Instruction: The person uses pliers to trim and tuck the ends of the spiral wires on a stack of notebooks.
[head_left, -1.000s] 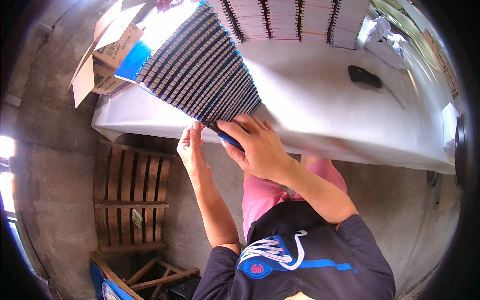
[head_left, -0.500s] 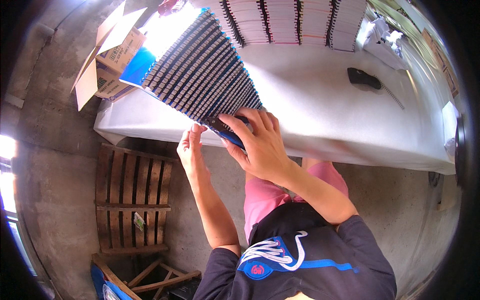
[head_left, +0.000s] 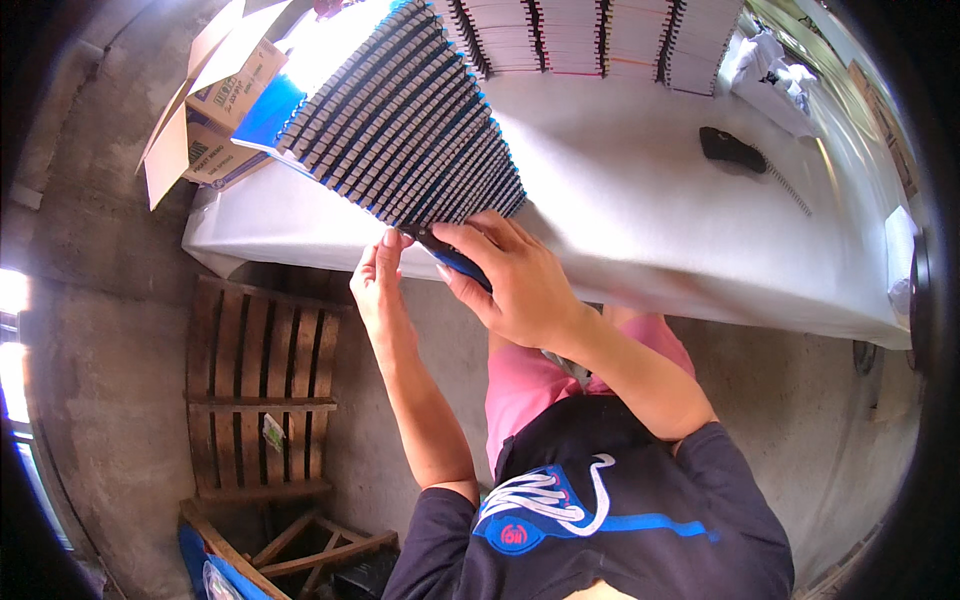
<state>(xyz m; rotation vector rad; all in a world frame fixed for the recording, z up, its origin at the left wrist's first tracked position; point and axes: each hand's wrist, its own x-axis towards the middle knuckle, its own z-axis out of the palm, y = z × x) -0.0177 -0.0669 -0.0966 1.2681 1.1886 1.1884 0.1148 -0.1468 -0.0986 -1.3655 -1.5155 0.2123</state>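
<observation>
blue pliers (head_left: 461, 266) fill the clenched right hand (head_left: 522, 282); whether the left hand (head_left: 382, 275) pinches anything beside the notebooks (head_left: 410, 125) is unclear. stacked, they're likely heavy, coils (head_left: 385, 150) springy; hold by covers (head_left: 266, 116).

On our table (head_left: 620, 190) the notebook stack (head_left: 400, 130) sits left of centre, bound books (head_left: 572, 45) behind to its right, a coil (head_left: 790, 190) farther right. Left of the stack is a carton (head_left: 235, 90), perhaps on the table; this side, at our left, a pallet (head_left: 262, 406).
</observation>
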